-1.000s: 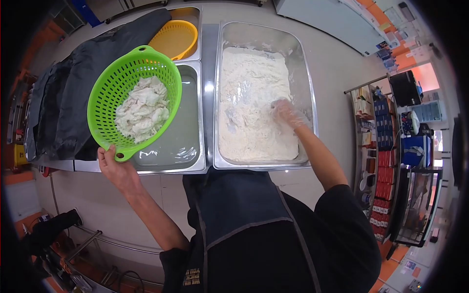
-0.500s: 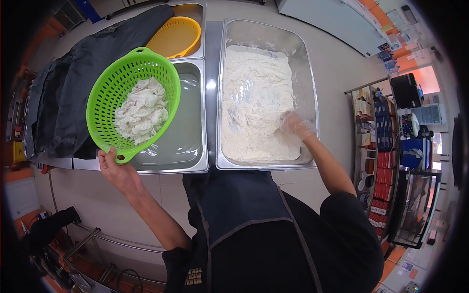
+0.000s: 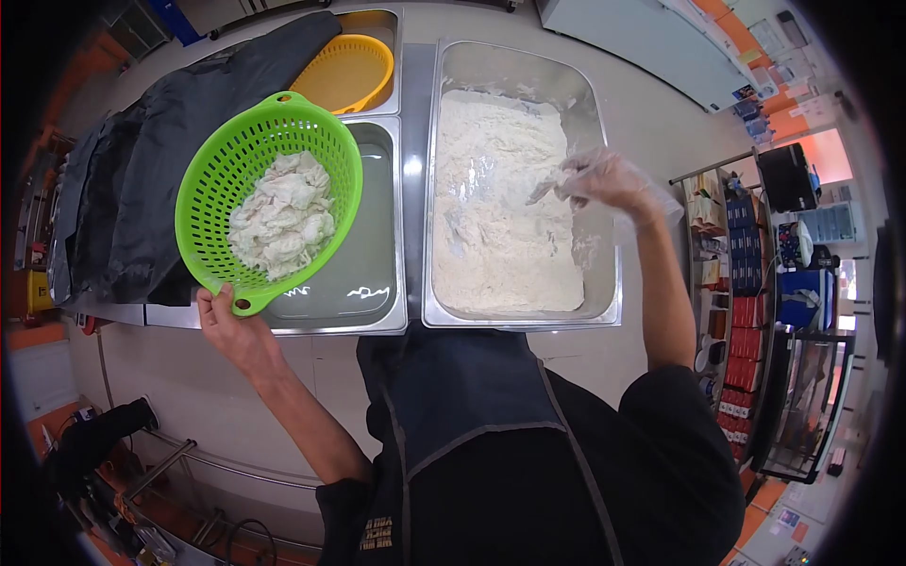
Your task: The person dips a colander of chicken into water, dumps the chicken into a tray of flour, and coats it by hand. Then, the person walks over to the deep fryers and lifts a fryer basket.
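Note:
My left hand [image 3: 236, 330], bare, grips the handle of a green plastic colander [image 3: 344, 203] at its near rim. Pale, flour-coated pieces [image 3: 283, 217] that look like raw meat lie heaped inside, and the colander is tilted over a steel pan of cloudy liquid [image 3: 363, 283]. A clear plastic glove covers my right hand [image 3: 604, 181], raised above the right side of a deep steel pan [image 3: 514, 61] of white flour [image 3: 500, 245]. Its fingers are curled together, with something whitish and floury at the tips that I cannot make out.
A yellow colander [image 3: 344, 80] sits in another steel pan behind the green one. Black cloth [image 3: 160, 160] covers the left part of the counter. A shelf rack with boxes [image 3: 741, 283] stands at the right, and a white cabinet [image 3: 642, 42] at the far side.
My right hand has risen out of the flour and moved up and away toward the pan's far right. My left hand keeps hold of the green colander, which has barely shifted.

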